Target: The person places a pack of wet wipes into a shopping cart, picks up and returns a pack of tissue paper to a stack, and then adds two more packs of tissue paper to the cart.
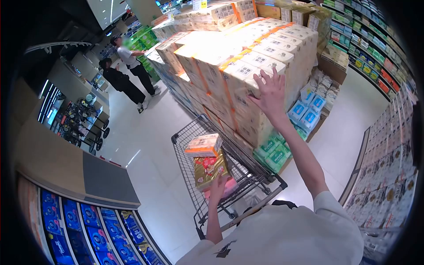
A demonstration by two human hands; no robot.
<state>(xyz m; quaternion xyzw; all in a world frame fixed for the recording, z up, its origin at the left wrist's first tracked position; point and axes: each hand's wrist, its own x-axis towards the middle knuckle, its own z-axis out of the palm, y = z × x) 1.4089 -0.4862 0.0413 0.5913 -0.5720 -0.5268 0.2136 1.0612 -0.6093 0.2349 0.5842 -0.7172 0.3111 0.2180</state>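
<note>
My right hand [270, 95] reaches forward with its fingers spread, touching the top corner of a big stack of wrapped tissue packs [251, 66] bound with orange bands. My left hand [217, 185] is down in a wire shopping cart [182, 176], its fingers closed at the near edge of a gold-and-red package [206, 170]. On the far end of that package rests a white tissue pack with an orange band [204, 145]. A pink package [227, 187] shows beside my left hand, partly covered. The undersides of the packages are hidden.
The cart's handle [260, 205] is close to my body. Blue packs [304, 110] and green packs [274, 154] sit low by the stack. Shelves of blue packages [88, 225] line the left, stacked cartons [384, 185] the right. Two people [126, 81] stand beyond the stack.
</note>
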